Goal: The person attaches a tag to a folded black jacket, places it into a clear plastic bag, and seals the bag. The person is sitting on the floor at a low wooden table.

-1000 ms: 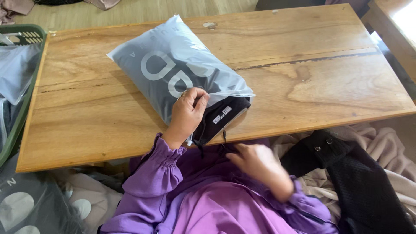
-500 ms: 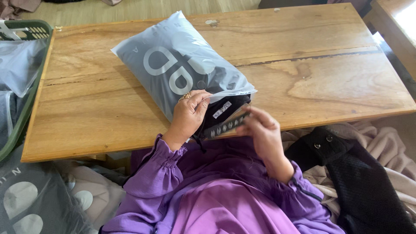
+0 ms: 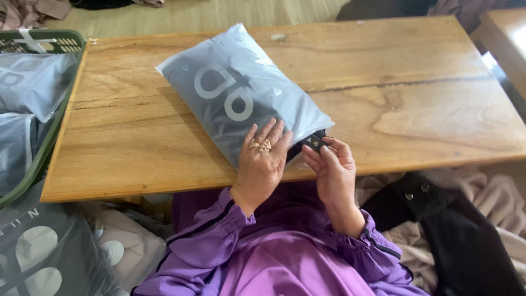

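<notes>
A low wooden tabletop (image 3: 411, 109) with visible grain fills the view. At far left, a green plastic mesh basket (image 3: 33, 44) holds more grey bags. A smooth grey plastic mailing bag (image 3: 235, 98), rectangular and soft, lies near the front edge. The left hand (image 3: 263, 161) presses flat on it, grip released. The right hand (image 3: 329, 167) pinches black fabric (image 3: 313, 143) at the bag's open end. A black garment (image 3: 466, 230) lies bunched at right.

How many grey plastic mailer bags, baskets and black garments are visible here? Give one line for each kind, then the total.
Grey plastic mailer bags: 4. One on the table under the left hand and right hand at, two in the basket, one on the floor.
Green basket: 1
Black garment: 1
Total: 6
</notes>
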